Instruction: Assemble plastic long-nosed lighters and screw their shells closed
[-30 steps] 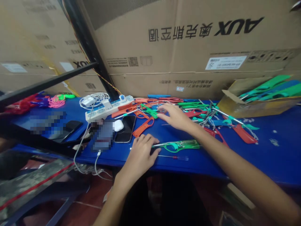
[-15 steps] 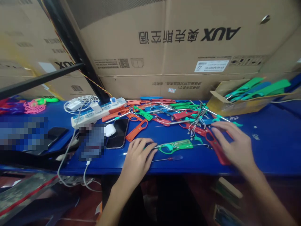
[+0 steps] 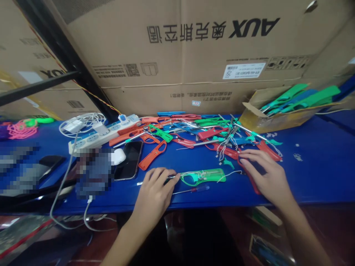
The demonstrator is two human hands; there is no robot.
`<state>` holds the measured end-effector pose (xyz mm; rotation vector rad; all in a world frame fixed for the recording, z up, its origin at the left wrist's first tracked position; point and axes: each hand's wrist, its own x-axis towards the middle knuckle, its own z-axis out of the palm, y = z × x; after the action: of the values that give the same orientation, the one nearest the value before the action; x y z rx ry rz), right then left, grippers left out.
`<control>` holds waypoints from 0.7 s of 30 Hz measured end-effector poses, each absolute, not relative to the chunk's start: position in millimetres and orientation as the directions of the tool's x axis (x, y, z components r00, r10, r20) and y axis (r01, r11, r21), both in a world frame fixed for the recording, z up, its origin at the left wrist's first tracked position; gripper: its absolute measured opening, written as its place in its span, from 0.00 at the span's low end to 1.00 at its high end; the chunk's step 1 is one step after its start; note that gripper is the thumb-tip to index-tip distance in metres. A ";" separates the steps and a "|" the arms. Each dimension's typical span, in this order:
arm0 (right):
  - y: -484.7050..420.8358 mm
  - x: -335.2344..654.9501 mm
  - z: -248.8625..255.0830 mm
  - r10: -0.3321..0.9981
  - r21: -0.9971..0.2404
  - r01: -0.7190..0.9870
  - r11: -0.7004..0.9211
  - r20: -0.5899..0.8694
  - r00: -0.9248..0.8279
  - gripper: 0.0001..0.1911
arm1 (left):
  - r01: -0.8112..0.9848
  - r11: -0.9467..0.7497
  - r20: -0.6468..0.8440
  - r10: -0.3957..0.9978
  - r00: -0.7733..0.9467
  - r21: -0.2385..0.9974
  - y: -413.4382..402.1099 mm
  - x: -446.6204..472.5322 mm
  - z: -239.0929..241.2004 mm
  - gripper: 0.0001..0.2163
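Jutting rightward from the left hand (image 3: 156,187) is a green casing (image 3: 210,176).

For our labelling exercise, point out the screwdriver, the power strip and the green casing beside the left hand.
Screwdriver (image 3: 194,190), head view: red handle collar.
Power strip (image 3: 106,135), head view: white body's middle.
Green casing (image 3: 209,178), head view: lower handle part.
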<state>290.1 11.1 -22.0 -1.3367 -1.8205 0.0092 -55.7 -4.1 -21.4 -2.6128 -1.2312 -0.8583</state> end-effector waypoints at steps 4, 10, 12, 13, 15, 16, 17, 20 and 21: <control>11.1 291.4 -24.4 0.789 -0.465 0.769 0.439 0.609 -0.082 0.06 | 0.715 -0.697 0.536 0.625 0.568 0.056 -0.7 -54.9 -23.2 0.14; 8.5 286.9 -21.3 0.767 -0.415 0.773 0.480 0.626 -0.140 0.06 | 0.687 -0.717 0.526 0.633 0.568 0.120 2.3 -52.9 -22.4 0.12; 6.4 280.6 -19.6 0.746 -0.360 0.770 0.527 0.630 -0.215 0.07 | 0.687 -0.710 0.525 0.648 0.551 0.155 3.3 -52.1 -20.7 0.11; 5.7 276.2 -18.8 0.738 -0.332 0.762 0.557 0.618 -0.271 0.08 | 0.682 -0.709 0.525 0.655 0.543 0.181 4.0 -51.8 -19.8 0.10; 5.5 265.7 -17.5 0.727 -0.287 0.732 0.617 0.564 -0.392 0.10 | 0.670 -0.699 0.507 0.684 0.525 0.250 5.6 -51.6 -17.8 0.10; 5.9 260.0 -17.0 0.722 -0.273 0.716 0.643 0.530 -0.446 0.12 | 0.667 -0.689 0.489 0.703 0.517 0.284 6.4 -51.4 -16.8 0.10; 6.6 254.5 -16.7 0.716 -0.265 0.700 0.663 0.498 -0.489 0.14 | 0.669 -0.673 0.467 0.723 0.508 0.314 7.1 -51.2 -15.6 0.10; 9.4 241.6 -16.4 0.707 -0.271 0.670 0.691 0.446 -0.549 0.15 | 0.688 -0.608 0.393 0.789 0.472 0.396 8.7 -49.9 -12.4 0.10; 10.3 239.0 -16.5 0.707 -0.281 0.664 0.693 0.445 -0.549 0.15 | 0.689 -0.580 0.371 0.812 0.450 0.434 9.1 -49.3 -11.6 0.10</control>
<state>239.0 10.3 -16.5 -1.0506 -2.3688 0.1064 -49.3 9.1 -11.6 -2.8580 -1.5042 -0.9411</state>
